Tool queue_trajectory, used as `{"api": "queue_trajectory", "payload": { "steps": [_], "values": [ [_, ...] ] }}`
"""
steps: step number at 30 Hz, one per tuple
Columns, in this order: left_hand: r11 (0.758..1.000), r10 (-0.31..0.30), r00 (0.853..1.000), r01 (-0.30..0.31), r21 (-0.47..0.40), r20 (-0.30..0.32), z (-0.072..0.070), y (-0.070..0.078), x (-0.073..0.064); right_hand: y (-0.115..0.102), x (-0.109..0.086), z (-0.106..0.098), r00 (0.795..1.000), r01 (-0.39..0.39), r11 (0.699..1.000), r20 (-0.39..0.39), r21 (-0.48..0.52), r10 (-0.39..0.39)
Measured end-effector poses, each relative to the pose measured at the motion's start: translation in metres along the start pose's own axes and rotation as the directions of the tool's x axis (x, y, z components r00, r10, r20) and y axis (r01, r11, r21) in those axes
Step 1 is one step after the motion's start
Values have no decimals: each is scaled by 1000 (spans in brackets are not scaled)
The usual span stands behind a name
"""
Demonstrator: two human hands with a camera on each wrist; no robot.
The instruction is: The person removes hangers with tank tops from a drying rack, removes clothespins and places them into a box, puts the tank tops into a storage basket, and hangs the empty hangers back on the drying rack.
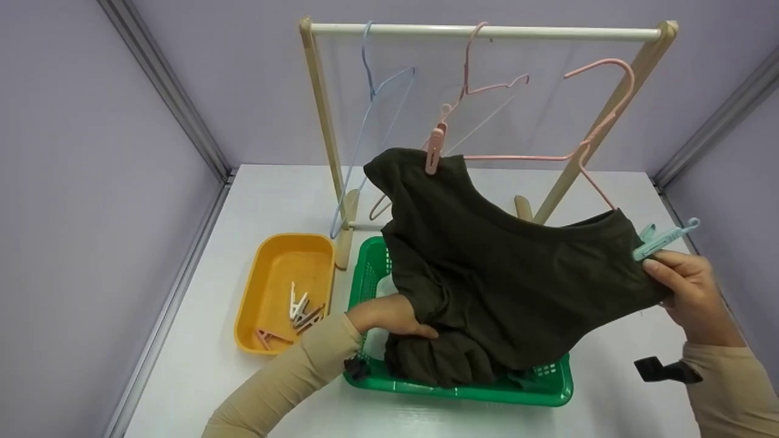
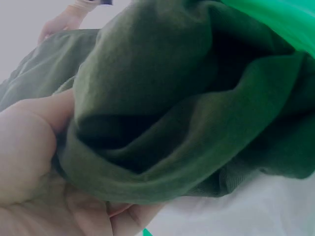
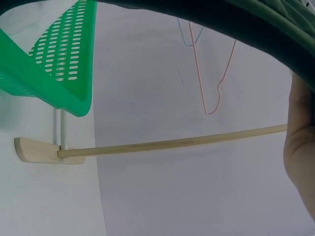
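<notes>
A dark green shirt (image 1: pixel 517 274) is spread on a pink hanger (image 1: pixel 599 131), whose hook stands free in front of the rack. A pink clothespin (image 1: pixel 434 149) clips its left shoulder and a teal clothespin (image 1: pixel 660 241) its right one. My right hand (image 1: pixel 694 289) pinches the cloth at the right shoulder, just below the teal clothespin. Lower down, my left hand (image 1: pixel 392 316) holds the gathered cloth over the green basket (image 1: pixel 459 392). In the left wrist view, the thumb and fingers of that hand (image 2: pixel 34 162) lie around a fold; part of them is hidden behind it.
Behind the shirt stands a wooden rack with a white bar (image 1: pixel 548 33). A blue hanger (image 1: pixel 368 67) and another pink hanger (image 1: pixel 467 64) hang from it. At left, a yellow tray (image 1: pixel 286 255) contains several clothespins (image 1: pixel 298 307). White cloth (image 1: pixel 377 344) shows inside the basket.
</notes>
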State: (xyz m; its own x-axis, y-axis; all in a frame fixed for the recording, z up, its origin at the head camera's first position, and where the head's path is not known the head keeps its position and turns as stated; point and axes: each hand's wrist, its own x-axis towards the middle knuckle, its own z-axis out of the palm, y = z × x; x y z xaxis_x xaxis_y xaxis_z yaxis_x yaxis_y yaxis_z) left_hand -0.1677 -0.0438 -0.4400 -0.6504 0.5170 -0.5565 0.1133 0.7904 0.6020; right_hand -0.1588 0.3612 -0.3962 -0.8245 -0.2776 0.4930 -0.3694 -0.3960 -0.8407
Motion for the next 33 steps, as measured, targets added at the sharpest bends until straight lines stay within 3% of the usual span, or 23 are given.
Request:
{"api": "queue_trajectory", "payload": {
  "steps": [7,14,18,22,28,33],
  "values": [
    [994,110,988,-109,14,-110,-1,-13,1,-1,-2,-2,998,-26,1000,64,10,25],
    [1000,18,975,-16,10,-221,-1,-27,2,4,-1,-1,993,4,1000,115,-15,-2],
    [1000,10,972,-9,6,-236,-7,-35,-1,7,-1,-1,992,-12,1000,129,-22,15],
    [997,27,963,-44,-56,-269,-16,-43,-6,10,0,-1,989,-39,999,139,-23,42],
    [978,43,925,-116,-172,-377,-29,-55,-18,15,3,2,985,-71,997,157,-25,74],
    [957,51,876,-181,-228,-480,-35,-62,-29,18,7,4,981,-80,996,176,-25,83]
  ]
}}
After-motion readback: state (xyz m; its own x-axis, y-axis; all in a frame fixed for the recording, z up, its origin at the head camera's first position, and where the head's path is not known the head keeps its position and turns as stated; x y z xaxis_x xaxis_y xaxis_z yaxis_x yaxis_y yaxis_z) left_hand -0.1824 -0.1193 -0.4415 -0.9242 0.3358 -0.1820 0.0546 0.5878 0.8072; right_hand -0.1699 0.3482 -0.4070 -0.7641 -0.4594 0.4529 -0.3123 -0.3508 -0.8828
